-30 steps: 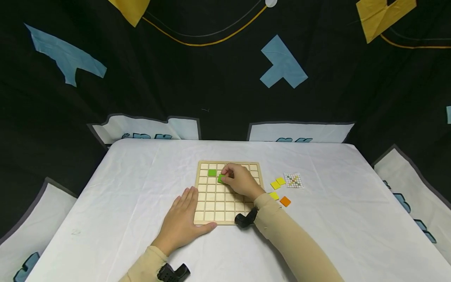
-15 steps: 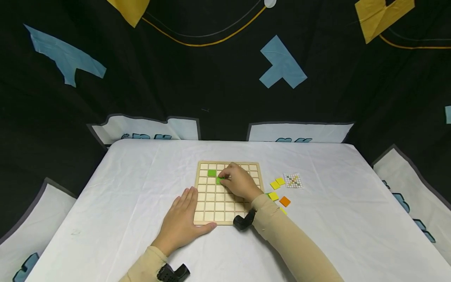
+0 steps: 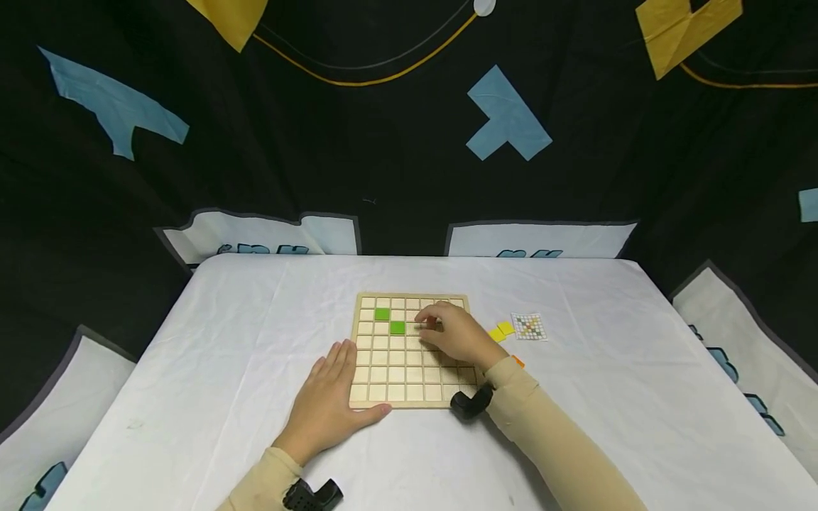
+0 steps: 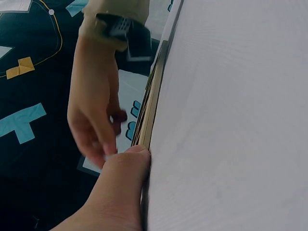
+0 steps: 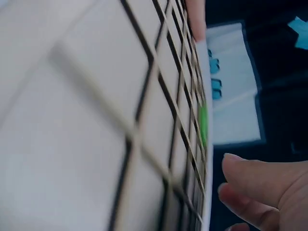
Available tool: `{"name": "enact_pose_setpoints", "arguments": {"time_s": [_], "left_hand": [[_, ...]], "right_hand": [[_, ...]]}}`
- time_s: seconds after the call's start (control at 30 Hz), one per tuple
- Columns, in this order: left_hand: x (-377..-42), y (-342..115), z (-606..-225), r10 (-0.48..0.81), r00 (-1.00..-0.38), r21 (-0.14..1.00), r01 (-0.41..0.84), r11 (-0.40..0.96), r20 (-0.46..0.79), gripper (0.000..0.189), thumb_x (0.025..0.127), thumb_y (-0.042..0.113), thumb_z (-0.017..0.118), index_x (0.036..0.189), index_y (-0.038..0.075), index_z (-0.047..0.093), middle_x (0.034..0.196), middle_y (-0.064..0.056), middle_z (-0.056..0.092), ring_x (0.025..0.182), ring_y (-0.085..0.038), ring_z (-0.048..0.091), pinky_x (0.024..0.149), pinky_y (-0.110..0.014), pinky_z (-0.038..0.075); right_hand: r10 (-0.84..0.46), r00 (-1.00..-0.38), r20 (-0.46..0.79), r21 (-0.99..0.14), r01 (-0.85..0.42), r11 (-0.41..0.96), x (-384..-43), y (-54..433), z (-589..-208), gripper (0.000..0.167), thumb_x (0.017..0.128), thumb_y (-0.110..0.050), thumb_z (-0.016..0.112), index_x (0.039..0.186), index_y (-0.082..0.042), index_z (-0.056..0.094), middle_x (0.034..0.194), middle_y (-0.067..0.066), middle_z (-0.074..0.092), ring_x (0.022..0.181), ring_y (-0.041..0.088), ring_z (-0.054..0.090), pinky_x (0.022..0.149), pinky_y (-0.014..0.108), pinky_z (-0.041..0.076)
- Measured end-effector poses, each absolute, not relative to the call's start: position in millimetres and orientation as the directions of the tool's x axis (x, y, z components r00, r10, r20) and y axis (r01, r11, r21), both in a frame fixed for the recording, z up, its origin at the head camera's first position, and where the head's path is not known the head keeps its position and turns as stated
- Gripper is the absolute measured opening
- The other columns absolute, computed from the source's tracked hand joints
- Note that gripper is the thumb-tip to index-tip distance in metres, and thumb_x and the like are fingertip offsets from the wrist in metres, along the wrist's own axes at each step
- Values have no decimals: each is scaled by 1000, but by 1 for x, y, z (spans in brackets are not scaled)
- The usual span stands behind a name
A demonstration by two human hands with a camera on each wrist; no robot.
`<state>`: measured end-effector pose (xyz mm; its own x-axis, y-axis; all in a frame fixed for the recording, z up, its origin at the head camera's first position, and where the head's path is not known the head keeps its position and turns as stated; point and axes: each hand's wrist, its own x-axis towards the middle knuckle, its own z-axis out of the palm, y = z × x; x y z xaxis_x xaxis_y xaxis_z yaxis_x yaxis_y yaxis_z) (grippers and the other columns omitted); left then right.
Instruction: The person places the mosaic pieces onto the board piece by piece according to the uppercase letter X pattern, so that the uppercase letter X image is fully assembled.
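A light wooden grid board [image 3: 378, 374] lies on the table with two green square tiles in its cells. One green tile [image 3: 382, 314] sits in the upper left part, and a second green tile [image 3: 397, 328] lies diagonally below it to the right. My left hand [image 3: 329, 397] rests flat at the board's lower left corner, thumb along its front edge; the left wrist view shows the thumb [image 4: 120, 178] against that edge. My right hand [image 3: 456, 332] hovers over the right half of the board, thumb and fingers apart, with nothing between them.
Right of the board lie yellow tiles [image 3: 505, 328] and an orange tile [image 3: 519, 361], partly hidden by the right forearm. Beyond them is a small printed pattern card [image 3: 529, 327]. A white cloth covers the table [image 3: 607, 397], and a dark curtain [image 3: 409, 156] hangs behind.
My right hand has let go of the second green tile, which now lies in a cell, and has moved right across the board. The left hand has stayed in place.
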<state>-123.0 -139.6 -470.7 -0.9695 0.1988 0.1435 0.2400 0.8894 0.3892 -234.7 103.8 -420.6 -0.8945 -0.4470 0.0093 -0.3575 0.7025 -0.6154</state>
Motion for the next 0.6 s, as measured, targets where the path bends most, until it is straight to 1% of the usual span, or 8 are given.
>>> {"name": "enact_pose_setpoints", "arguments": {"time_s": [0.1, 0.23, 0.27, 0.33, 0.37, 0.4, 0.47, 0.6], "left_hand": [[-123, -140, -471, 197, -970, 394, 239, 888, 144, 120, 76, 77, 64, 154, -6, 25, 163, -20, 24, 153, -36, 21, 124, -52, 20], [-123, -140, -471, 197, -971, 395, 236, 888, 138, 120, 76, 77, 64, 154, -5, 24, 164, -18, 23, 153, -34, 19, 124, -52, 19], [-123, -140, -472, 197, -970, 395, 237, 888, 140, 120, 76, 77, 64, 154, -5, 24, 164, -18, 23, 153, -35, 19, 124, -52, 19], [-123, -141, -472, 196, -971, 394, 236, 888, 139, 120, 76, 77, 64, 154, -5, 24, 164, -18, 22, 153, -34, 19, 124, -52, 19], [-123, -141, -472, 196, -970, 394, 237, 888, 142, 120, 76, 77, 64, 154, -5, 24, 164, -18, 22, 153, -34, 19, 124, -53, 19], [-123, -141, -473, 196, -970, 394, 238, 888, 144, 120, 76, 77, 64, 154, -5, 24, 164, -18, 22, 153, -35, 19, 124, -53, 19], [-123, -141, -473, 198, -969, 395, 240, 887, 145, 120, 76, 77, 64, 154, -5, 24, 164, -18, 22, 153, -35, 19, 124, -53, 19], [-123, -141, -474, 200, -969, 398, 241, 885, 142, 120, 76, 76, 64, 154, -6, 23, 164, -18, 22, 154, -34, 19, 124, -52, 19]], "right_hand": [[-433, -901, -14, -613, -334, 716, -230, 125, -416, 24, 95, -20, 68, 118, -14, 69, 94, -2, 63, 77, 14, 52, 72, 31, 47], [-393, -916, -82, -618, -263, 741, -221, 155, -408, 27, 95, -20, 67, 121, -13, 66, 96, 2, 61, 51, 13, 45, 47, 26, 43], [-382, -919, -103, -621, -241, 746, -218, 162, -406, 27, 95, -20, 67, 121, -12, 66, 97, 3, 61, 47, 12, 44, 43, 25, 42], [-345, -928, -144, -616, -189, 765, -212, 176, -405, 27, 95, -20, 67, 121, -13, 65, 97, 4, 59, 41, 14, 44, 39, 26, 42], [-330, -931, -154, -607, -175, 775, -210, 183, -405, 27, 95, -19, 67, 121, -13, 65, 96, 4, 59, 41, 14, 46, 40, 26, 43], [-316, -935, -158, -594, -166, 787, -207, 190, -406, 26, 94, -19, 67, 120, -12, 66, 94, 4, 59, 44, 15, 50, 44, 27, 45], [-291, -945, -148, -548, -167, 820, -203, 203, -408, 25, 93, -19, 69, 117, -12, 67, 90, 3, 60, 55, 15, 53, 52, 27, 46], [-240, -964, -113, -444, -167, 881, -193, 224, -416, 24, 89, -24, 74, 110, -15, 69, 87, 0, 62, 72, 16, 53, 63, 29, 43]]}}
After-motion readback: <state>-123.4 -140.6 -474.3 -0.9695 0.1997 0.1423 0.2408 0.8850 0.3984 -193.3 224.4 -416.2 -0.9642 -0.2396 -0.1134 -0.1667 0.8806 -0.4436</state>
